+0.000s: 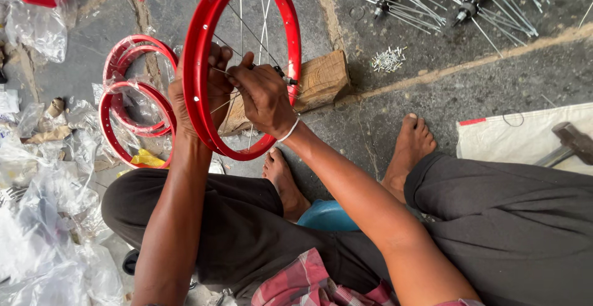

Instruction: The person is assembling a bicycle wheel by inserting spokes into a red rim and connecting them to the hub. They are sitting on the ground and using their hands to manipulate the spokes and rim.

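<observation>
Two hands, left hand (213, 86) and right hand (262, 96), grip one red rim (201, 65); two wrapped rims (133, 93) beside.

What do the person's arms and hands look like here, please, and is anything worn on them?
Both arms are bare to above the elbow, with no gloves or sleeves in view. The right hand has a thin white band around its wrist. The left hand shows no ring, watch or band.
</observation>
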